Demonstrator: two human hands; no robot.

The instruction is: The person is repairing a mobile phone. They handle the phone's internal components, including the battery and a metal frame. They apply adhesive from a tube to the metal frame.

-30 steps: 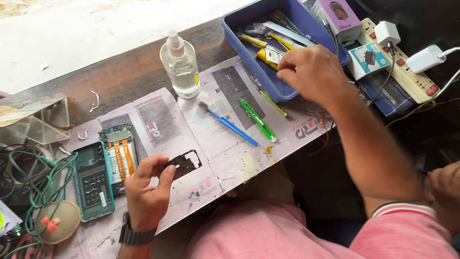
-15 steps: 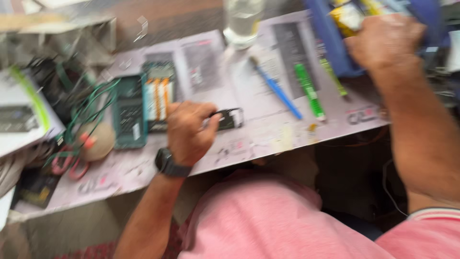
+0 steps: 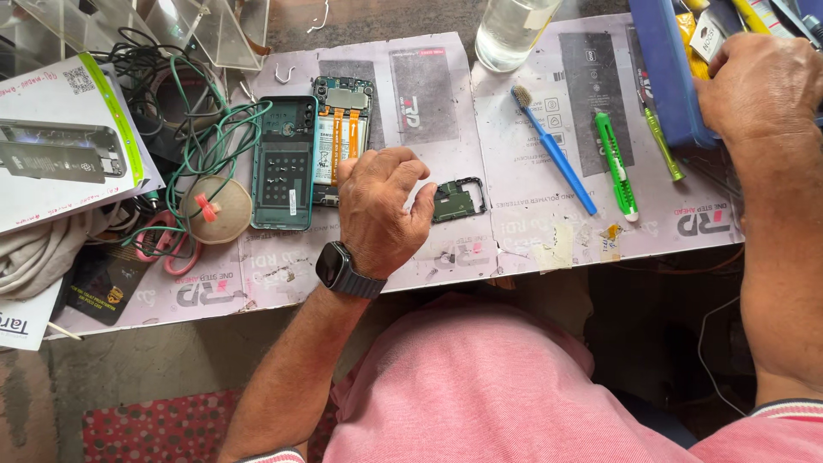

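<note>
The toothbrush (image 3: 555, 153) right of centre has a blue handle and pale bristles. Just right of it lies a bright green utility knife (image 3: 616, 166) with a white tip, then a slimmer green screwdriver (image 3: 663, 142). The tray (image 3: 667, 73) at the far right is dark blue. A black smartwatch (image 3: 345, 271) sits on the left wrist. The open phone (image 3: 340, 137) shows orange ribbon strips, beside a teal back cover (image 3: 284, 163). Green cable (image 3: 208, 137) loops at the left. The shirt (image 3: 480, 394) is pink.

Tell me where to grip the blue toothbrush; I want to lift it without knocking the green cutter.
Pinch the blue toothbrush mid-handle from above, thumb on its left side. It lies flat and diagonal, bristles toward the bottle; the left side is bare mat, while the green cutter lies close on the right.
</note>
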